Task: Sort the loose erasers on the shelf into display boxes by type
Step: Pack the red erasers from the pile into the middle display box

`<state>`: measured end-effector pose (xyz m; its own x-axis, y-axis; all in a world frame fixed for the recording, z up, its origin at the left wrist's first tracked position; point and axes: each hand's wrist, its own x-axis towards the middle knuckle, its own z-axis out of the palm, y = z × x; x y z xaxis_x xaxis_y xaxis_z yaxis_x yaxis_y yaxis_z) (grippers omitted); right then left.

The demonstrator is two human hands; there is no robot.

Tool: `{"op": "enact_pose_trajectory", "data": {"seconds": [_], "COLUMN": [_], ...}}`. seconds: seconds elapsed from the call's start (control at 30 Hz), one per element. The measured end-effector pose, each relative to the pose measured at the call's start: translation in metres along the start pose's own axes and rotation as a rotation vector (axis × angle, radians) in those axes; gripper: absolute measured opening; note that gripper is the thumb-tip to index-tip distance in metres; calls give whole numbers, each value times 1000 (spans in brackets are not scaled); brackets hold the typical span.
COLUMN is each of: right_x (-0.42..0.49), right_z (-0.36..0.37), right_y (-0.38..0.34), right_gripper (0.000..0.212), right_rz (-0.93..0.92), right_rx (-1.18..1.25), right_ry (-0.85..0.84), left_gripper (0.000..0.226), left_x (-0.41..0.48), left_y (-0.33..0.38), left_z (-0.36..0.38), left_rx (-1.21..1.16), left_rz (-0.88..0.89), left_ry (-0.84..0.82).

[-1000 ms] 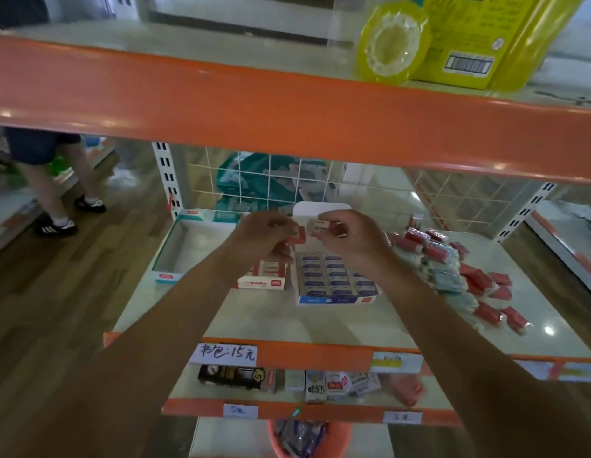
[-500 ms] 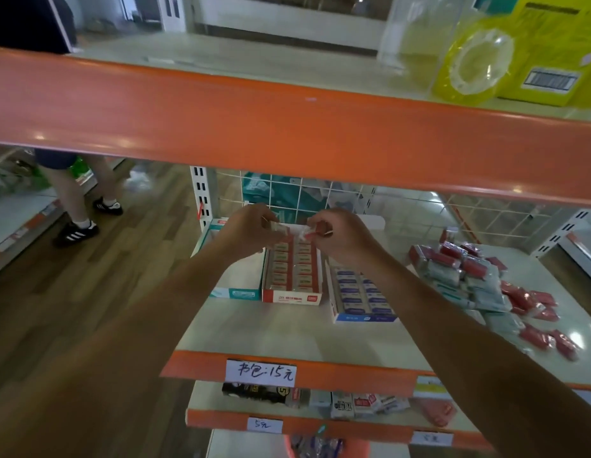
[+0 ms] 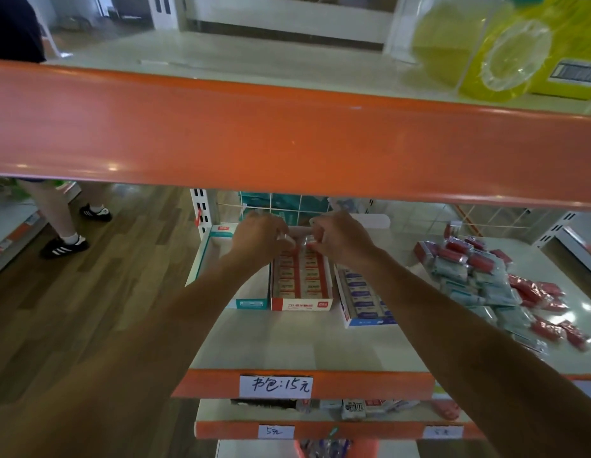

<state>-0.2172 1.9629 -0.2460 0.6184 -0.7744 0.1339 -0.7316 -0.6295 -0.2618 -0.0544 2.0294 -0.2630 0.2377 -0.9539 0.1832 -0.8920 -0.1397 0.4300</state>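
On the shelf [image 3: 304, 342] stand three display boxes: a teal one [image 3: 221, 259] on the left, a red one [image 3: 300, 282] full of red-and-white erasers in the middle, and a blue one [image 3: 363, 299] with blue-labelled erasers to its right. My left hand [image 3: 259, 238] and my right hand [image 3: 337, 236] hover over the far end of the red box, fingers curled down. Each pinches a small wrapped eraser [image 3: 289, 241] at its fingertips. A heap of loose red and grey wrapped erasers [image 3: 485, 279] lies to the right.
The orange front edge of the upper shelf [image 3: 287, 137] hangs low over my hands. A wire grid [image 3: 280, 206] backs the shelf. A price label [image 3: 276, 386] sits on the front rail. A person's legs [image 3: 59, 223] stand on the wooden floor at left.
The view shifted left and down. Both hands moved from above the blue box to the far end of the red box and lowered toward its erasers.
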Motion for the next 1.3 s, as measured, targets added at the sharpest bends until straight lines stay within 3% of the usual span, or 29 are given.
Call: {"op": "enact_pose_trajectory", "data": {"seconds": [0.23, 0.43, 0.5, 0.93, 1.1, 1.3], "right_x": [11, 13, 12, 14, 10, -11], "right_z": [10, 17, 20, 18, 11, -5], "right_y": [2, 3, 4, 4, 7, 12], "right_gripper": [16, 4, 10, 3, 13, 21], "right_rz": [-24, -79, -85, -77, -97, -114], "right_rx": [-46, -119, -134, -74, -111, -62], "right_ry": [10, -9, -4, -19, -44, 90], "left_gripper": [29, 24, 25, 33, 31, 26], "left_x": [10, 14, 13, 9, 3, -3], "left_y": [-1, -2, 0, 1, 4, 28], "left_z": [8, 13, 12, 19, 17, 4], "left_rx": [297, 356, 381, 405, 411, 253], "left_rz": [75, 103, 107, 119, 123, 122], "left_ry": [-18, -39, -46, -43, -43, 10]}}
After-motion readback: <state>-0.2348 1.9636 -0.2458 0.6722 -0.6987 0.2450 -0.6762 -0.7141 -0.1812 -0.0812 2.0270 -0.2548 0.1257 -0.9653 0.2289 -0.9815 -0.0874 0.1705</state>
